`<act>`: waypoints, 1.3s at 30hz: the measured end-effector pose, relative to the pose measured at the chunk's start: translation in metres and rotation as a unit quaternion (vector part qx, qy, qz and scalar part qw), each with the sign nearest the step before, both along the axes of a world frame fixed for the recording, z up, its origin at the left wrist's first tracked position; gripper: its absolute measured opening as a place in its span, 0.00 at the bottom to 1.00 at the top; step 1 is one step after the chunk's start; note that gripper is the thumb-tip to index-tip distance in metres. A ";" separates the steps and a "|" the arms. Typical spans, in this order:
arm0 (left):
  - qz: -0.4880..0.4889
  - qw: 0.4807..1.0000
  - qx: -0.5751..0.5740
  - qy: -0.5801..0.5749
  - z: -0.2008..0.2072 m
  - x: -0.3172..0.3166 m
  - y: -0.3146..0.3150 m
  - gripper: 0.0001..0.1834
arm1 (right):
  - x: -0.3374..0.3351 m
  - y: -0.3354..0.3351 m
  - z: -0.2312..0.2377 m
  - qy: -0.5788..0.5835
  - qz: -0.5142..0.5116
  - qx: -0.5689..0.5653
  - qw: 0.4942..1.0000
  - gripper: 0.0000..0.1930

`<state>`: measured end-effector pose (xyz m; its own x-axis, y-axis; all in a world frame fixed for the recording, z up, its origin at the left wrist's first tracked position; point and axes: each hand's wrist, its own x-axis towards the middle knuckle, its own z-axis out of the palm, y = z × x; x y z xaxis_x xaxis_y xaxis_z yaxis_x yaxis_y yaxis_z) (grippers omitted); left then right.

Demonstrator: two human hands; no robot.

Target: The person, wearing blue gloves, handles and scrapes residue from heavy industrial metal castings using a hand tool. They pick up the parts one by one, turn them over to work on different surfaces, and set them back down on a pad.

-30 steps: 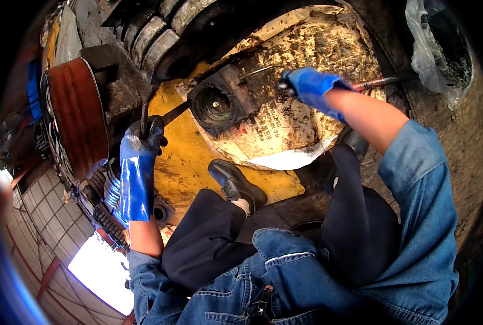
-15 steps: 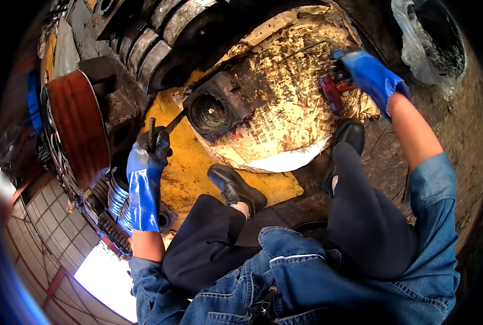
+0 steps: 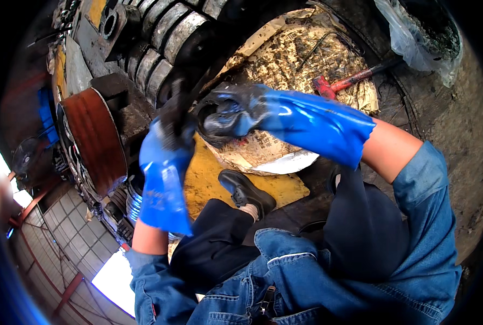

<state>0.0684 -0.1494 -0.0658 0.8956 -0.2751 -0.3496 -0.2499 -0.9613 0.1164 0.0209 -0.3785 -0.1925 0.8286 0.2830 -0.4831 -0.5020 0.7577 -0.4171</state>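
Observation:
My left hand, in a blue glove with a blackened palm, is closed round a dark metal bar that slants up and away; motion blurs its outline. My right hand, gloved the same, lies over the greasy dark metal block with a round bore. Its fingers curl at the bore and hide most of the block. Both hands are close together, the left just beside the block. A hammer with a red head lies beyond my right forearm, out of my hands.
Under the block is a grease-stained paper sack on a yellow sheet. Ribbed metal parts stand far left, near a rust-red drum-shaped piece. A plastic-lined container is far right. My shoe rests near the sack.
My right hand has let go of the hammer, leaving it lying at the right, and has come left onto the block. My left hand has shifted slightly up and right with the bar.

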 end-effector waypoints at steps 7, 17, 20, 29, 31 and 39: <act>-0.297 0.941 -0.048 -0.152 -0.033 -0.031 -0.102 0.19 | 0.011 0.018 -0.006 0.131 -0.057 0.142 0.980 0.16; 0.151 0.985 0.078 0.020 -0.135 0.020 0.156 0.30 | -0.031 -0.037 -0.013 -0.036 0.246 -0.293 0.923 0.11; 0.402 0.885 -0.127 0.199 -0.138 -0.011 0.121 0.24 | -0.055 -0.042 -0.025 -0.227 0.215 -0.361 0.879 0.11; 0.470 0.811 -0.273 0.218 -0.166 -0.030 0.135 0.09 | -0.020 -0.021 0.024 -0.128 0.463 -0.457 0.749 0.12; 0.441 0.823 -0.274 0.231 -0.179 -0.025 0.139 0.09 | -0.048 -0.006 -0.048 -0.172 0.324 -0.314 0.876 0.12; 0.448 0.813 -0.295 0.228 -0.188 -0.024 0.153 0.09 | -0.063 0.031 -0.050 -0.224 0.386 -0.504 0.739 0.11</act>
